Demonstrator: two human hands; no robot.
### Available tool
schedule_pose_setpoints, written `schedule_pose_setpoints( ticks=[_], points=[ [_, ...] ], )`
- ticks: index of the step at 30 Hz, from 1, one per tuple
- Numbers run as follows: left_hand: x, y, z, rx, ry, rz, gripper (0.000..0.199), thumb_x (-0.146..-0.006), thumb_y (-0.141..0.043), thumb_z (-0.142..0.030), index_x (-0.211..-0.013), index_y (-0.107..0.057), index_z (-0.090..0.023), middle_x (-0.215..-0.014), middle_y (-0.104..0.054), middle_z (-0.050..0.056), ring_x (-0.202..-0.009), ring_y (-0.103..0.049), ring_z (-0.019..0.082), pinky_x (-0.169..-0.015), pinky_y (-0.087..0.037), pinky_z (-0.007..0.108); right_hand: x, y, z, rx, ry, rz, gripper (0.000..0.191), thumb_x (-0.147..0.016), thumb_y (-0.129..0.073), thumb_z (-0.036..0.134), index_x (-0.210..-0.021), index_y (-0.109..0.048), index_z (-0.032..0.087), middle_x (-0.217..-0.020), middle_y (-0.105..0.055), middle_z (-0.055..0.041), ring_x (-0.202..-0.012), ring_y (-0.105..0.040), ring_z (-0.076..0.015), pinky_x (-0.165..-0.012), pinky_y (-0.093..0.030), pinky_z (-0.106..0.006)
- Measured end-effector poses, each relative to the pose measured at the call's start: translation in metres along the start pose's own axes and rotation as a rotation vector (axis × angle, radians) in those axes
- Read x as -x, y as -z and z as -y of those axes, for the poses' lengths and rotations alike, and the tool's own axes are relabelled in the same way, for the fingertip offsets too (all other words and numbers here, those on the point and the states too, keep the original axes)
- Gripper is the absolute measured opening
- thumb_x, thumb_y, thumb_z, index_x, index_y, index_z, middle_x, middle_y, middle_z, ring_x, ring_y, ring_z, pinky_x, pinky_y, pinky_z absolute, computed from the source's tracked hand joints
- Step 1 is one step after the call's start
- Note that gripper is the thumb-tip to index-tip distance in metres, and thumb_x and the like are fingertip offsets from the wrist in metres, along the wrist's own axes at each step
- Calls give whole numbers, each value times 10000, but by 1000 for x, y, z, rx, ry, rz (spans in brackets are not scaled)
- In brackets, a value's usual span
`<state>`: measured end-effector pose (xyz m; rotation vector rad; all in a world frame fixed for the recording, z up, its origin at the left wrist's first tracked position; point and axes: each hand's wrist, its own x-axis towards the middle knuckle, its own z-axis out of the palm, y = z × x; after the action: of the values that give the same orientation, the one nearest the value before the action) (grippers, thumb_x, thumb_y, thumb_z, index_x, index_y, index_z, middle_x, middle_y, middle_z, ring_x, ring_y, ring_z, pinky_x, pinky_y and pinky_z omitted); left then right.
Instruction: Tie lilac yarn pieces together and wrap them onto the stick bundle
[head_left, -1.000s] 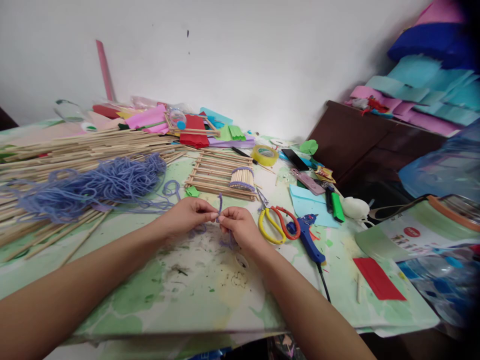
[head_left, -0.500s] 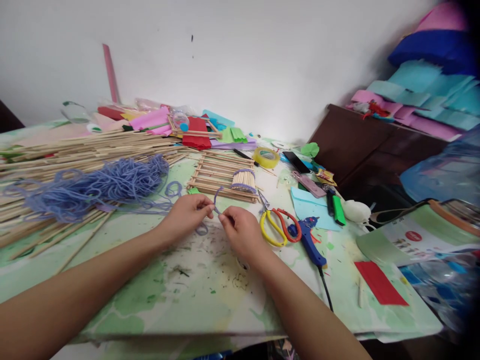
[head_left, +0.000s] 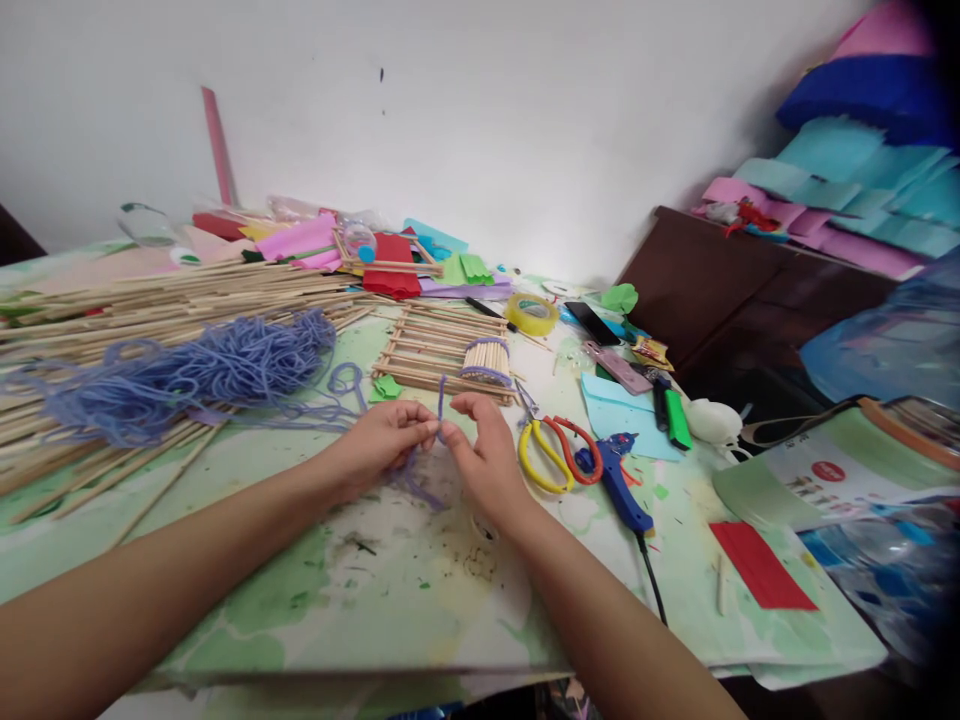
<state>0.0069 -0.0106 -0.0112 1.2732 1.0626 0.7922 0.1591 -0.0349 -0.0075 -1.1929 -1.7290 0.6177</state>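
Observation:
My left hand (head_left: 382, 445) pinches a strand of blue-purple yarn (head_left: 441, 400) between thumb and forefinger, and a short end sticks up. My right hand (head_left: 486, 455) meets it there, thumb pressed to the same strand and forefinger raised a little apart; its other fingers are hidden. A loose yarn tail hangs below the left fingers. Just beyond the hands lies a flat frame of wooden sticks (head_left: 427, 345). On its right side sits a small bundle of short sticks (head_left: 486, 360), bound with yarn at top and bottom. A tangled yarn heap (head_left: 202, 375) lies to the left.
Scissors (head_left: 546, 455) with yellow and red handles and a blue glue gun (head_left: 622, 490) lie right of my hands. Behind are yellow tape (head_left: 532, 314) and a dark phone (head_left: 592, 324). Many long sticks (head_left: 150, 295) spread at left. Red paper (head_left: 761, 565) is near the right edge.
The yarn end now stands more upright between my fingertips. My right forefinger has lifted away from the thumb, and the hands have come closer together. The loose tail below has shifted right.

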Motion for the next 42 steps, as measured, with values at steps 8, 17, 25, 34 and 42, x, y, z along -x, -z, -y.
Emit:
schedule_pose_setpoints(
  ticks=[8, 17, 25, 34, 42],
  points=[
    [5, 2, -13, -713, -255, -1, 181, -754, -467, -264, -715, -620, -173, -633, -609, -6, -608, -540, 139, -574, -370, 244, -5, -6, -9, -145, -260, 278, 229, -827, -445, 260, -619, -484, 172, -572, -453, 27, -577, -423, -109, -557, -326, -221],
    [1, 10, -13, -659, -174, 62, 220, -762, -495, -353, -705, -611, -175, -586, -591, -19, -556, -528, 134, -542, -368, 229, -9, 6, -8, -184, -317, 375, 198, -777, -478, 268, -639, -561, 153, -515, -372, 50, -502, -322, -83, -500, -242, -213],
    [-2, 16, -10, -487, -137, 153, 277, -779, -499, -420, -689, -583, -171, -593, -588, -17, -556, -508, 123, -550, -369, 218, -11, 11, -9, -290, -274, 455, 156, -737, -497, 255, -606, -487, 170, -498, -355, 68, -473, -287, -69, -492, -250, -200],
    [5, 13, -17, -1032, -308, -78, 293, -829, -444, -391, -745, -630, -182, -728, -638, 29, -696, -561, 179, -586, -345, 259, -14, 7, -12, -31, -251, 252, 166, -698, -495, 195, -535, -517, 167, -508, -476, 34, -518, -402, -92, -523, -298, -215],
    [18, -7, -5, -1292, -591, 90, 304, -907, -365, -324, -805, -611, -177, -763, -649, 46, -736, -590, 182, -640, -383, 275, -12, 1, -11, -548, -508, 48, 138, -688, -522, 250, -580, -527, 165, -453, -492, 46, -362, -292, -52, -391, -213, -193]
  ],
)
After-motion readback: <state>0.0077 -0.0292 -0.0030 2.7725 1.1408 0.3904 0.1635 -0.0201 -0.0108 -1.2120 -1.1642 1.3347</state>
